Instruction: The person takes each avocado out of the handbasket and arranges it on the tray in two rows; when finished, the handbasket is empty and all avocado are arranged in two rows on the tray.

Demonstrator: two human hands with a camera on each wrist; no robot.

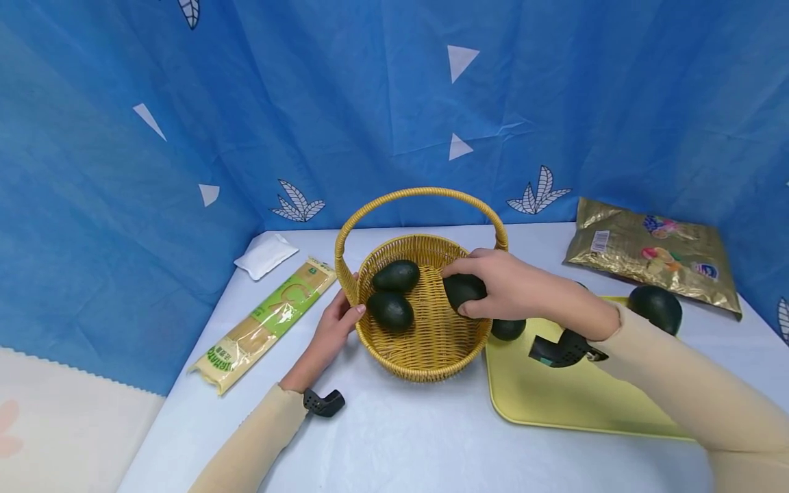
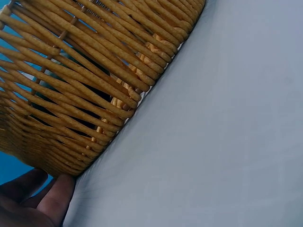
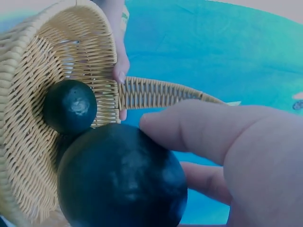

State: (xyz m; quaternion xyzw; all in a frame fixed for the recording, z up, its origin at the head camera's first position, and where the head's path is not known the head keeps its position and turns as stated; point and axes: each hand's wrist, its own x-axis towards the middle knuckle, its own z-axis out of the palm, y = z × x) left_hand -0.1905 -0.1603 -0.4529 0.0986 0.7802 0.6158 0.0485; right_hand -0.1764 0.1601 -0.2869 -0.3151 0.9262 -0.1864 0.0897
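A yellow wicker basket (image 1: pixel 425 373) with a tall hoop handle stands mid-table. Two dark green avocados (image 1: pixel 394 311) lie in its left side. My left hand (image 1: pixel 335 322) holds the basket's left rim by the foot of the handle, the thumb near the rim. Over the basket's right side, my right hand (image 1: pixel 502 284) grips another avocado (image 3: pixel 120 177) between thumb and fingers. In the right wrist view this avocado hides part of the basket's inside. On the yellow tray (image 1: pixel 592 404) to the right lie an avocado (image 1: pixel 508 330) beside the basket and another (image 1: pixel 655 308) behind my forearm.
A long clear pack of noodles (image 1: pixel 265 325) lies left of the basket, with a small white packet (image 1: pixel 266 255) behind it. At the back right rests a gold foil bag (image 1: pixel 656 253) with fruit pictures. Blue cloth (image 1: pixel 394 116) hangs behind the table.
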